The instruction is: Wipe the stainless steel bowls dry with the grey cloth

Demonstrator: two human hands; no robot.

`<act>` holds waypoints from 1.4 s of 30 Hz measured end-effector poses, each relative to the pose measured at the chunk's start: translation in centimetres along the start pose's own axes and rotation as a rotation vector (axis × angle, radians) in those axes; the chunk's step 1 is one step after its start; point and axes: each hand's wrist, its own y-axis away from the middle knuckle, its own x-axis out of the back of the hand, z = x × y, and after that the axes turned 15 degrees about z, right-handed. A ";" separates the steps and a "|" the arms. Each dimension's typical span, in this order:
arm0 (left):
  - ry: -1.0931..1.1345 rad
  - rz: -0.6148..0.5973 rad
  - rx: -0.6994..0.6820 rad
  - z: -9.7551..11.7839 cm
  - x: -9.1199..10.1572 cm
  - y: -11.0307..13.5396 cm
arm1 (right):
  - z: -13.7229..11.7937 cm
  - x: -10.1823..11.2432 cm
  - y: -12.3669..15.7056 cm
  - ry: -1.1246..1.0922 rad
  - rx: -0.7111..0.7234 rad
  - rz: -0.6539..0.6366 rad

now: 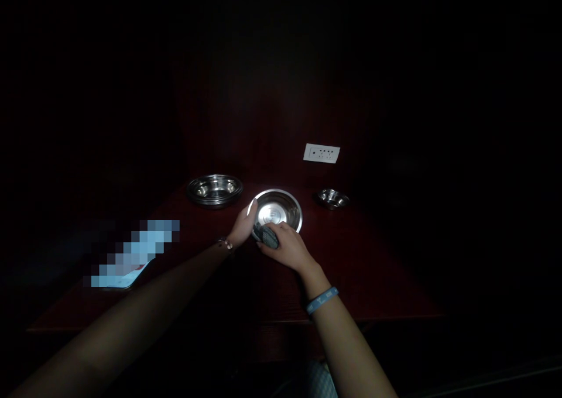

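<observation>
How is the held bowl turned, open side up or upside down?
Open side up: the bowl shows its shiny inside and round floor to the camera.

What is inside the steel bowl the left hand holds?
The bowl shows its shiny bottom and far wall. Part of its near side is hidden behind the right hand and the grey textured pad it holds.

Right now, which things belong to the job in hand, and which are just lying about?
In use:
metal bowl, in the left hand
dark textured pad, in the right hand

Seemingly idle:
stacked metal dishes
small metalware
glowing, pixelated device
</observation>
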 end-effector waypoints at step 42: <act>0.181 0.065 0.145 0.9 0.0 0.5 | 4.8 0.4 -2.0 -1.407 -0.923 0.812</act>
